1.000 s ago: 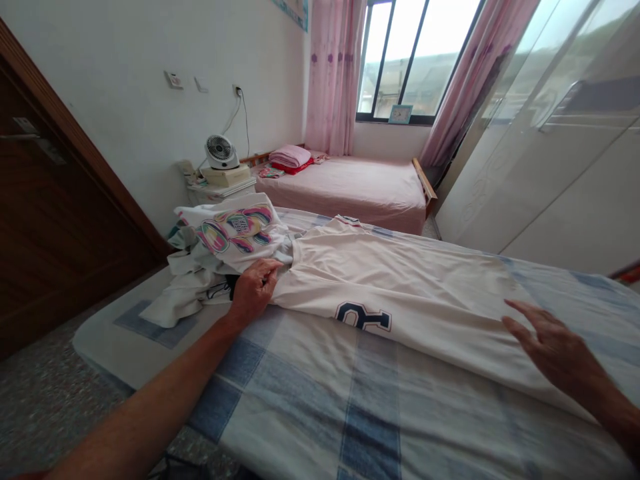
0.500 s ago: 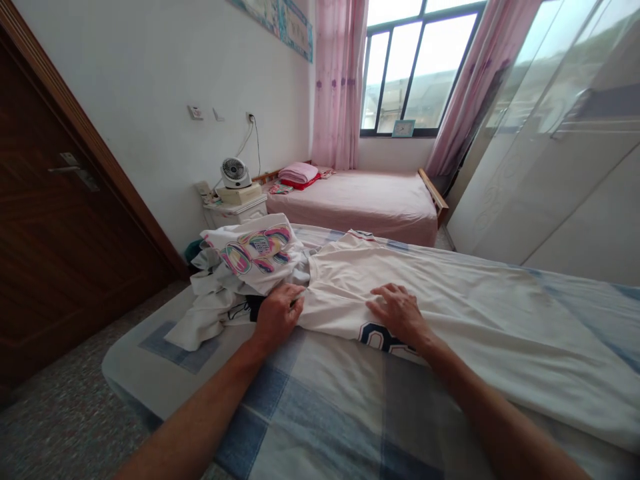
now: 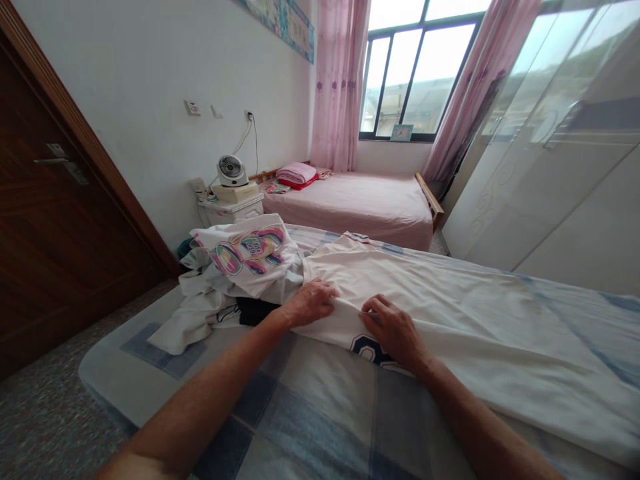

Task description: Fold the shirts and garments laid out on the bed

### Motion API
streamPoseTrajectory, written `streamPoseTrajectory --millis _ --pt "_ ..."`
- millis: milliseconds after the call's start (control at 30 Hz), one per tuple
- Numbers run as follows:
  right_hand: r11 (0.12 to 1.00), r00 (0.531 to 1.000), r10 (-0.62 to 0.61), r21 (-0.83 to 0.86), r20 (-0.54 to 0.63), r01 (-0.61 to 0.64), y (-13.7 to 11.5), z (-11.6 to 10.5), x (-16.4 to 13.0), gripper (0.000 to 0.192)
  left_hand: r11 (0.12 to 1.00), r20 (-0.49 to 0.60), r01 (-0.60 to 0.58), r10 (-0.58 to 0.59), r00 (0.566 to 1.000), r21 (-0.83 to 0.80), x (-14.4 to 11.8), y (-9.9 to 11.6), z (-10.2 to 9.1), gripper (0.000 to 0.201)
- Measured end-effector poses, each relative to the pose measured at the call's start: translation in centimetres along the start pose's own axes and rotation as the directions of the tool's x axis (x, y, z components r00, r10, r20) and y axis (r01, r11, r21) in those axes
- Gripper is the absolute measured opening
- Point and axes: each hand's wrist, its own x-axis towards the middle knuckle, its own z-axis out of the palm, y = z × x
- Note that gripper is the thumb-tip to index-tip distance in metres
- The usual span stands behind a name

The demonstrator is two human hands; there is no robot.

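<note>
The nearest surface is a bed [image 3: 310,427] covered with a blue-and-white checked sheet. Both forearms extend over it from the lower edge of the view.

The left hand [image 3: 311,301] lies palm down on the near fold of a white shirt [image 3: 450,300], fingers curled, pinching the cloth at the fold. The right hand [image 3: 395,328] lies just beside it, also palm down, fingers bent and gripping the same fold; it partly covers a dark blue printed number [image 3: 367,348] on the shirt. The two hands are close together but not touching.

The white shirt is spread flat across the bed, running from the hands toward the right, with its collar at the far edge of the bed.

To the left of the shirt, and touching it, lies a heap of clothes [image 3: 220,293]; its top piece is white with a multicoloured print.

Beyond the bed stands a white bedside cabinet [image 3: 231,208] carrying a small fan [image 3: 229,171]. Further back is a second bed [image 3: 360,203] with a pink cover, then pink curtains [image 3: 336,87] and a window [image 3: 420,73]. A dark wooden door [image 3: 55,220] is at left; white wardrobe doors [image 3: 560,173] are at right.
</note>
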Motion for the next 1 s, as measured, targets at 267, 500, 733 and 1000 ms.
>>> streamPoseTrajectory --millis 267,500,733,1000 --pt "0.96 0.946 0.091 0.224 0.311 -0.165 2.0 -3.5 0.7 0.028 0.963 0.041 -0.004 0.015 0.999 -0.27 -2.0 2.1 -3.3 0.015" --pt "0.925 0.765 -0.007 0.294 0.644 -0.239 2.5 -6.0 0.3 0.04 0.91 0.234 0.139 -0.048 0.971 -0.392 -2.3 1.8 -2.2 0.045" --pt "0.955 0.72 0.015 0.203 0.694 -0.216 2.0 -6.3 0.4 0.032 0.947 0.153 0.117 -0.073 0.986 -0.301 -2.1 1.8 -1.7 0.031" --pt "0.988 0.953 0.028 0.138 0.3 -0.073 1.6 -6.3 0.8 0.023 0.965 0.059 0.126 -0.116 0.992 -0.231 -1.8 1.6 -0.8 0.019"
